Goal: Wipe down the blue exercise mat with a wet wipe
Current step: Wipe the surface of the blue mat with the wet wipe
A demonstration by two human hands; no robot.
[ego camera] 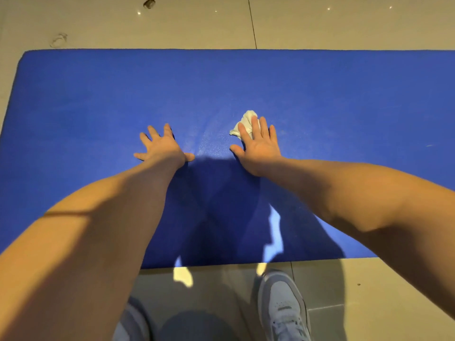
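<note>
On the floor: the blue mat (98, 107) lies flat on pale tiles (344, 25). I can see its left end and both long edges. It runs out of view on the right.
Wet wipe: a small white wad (246, 119), all bunched up. It sits on the mat near the middle, under the fingertips of the right hand. Part of it pokes out ahead of the fingers and to the left.
Right hand: the right hand (258, 148) is flat, palm down, with its fingers straight and close together. It presses the wipe onto the mat and does not pinch it.
Left hand: the left hand (162, 148) is flat on the bare mat with its fingers spread wide, apart from the wipe. It holds nothing. I think it props the body up.
Shoe: one grey-blue shoe (283, 308) stands on the tiles, just beside the near edge of the mat.
Step in hand: I judge this is the wiping itself. I cannot tell which parts are clean. A faint shine between the hands may be wet.
Next move: I would push the wipe across the mat in long strokes and press evenly, so the wad does not roll out from under the fingers. The far edge and the left end look like a long reach, so I would lean in or shift over.
Watch out: a bunched wad cleans only a thin strip. Flatter would be better.
</note>
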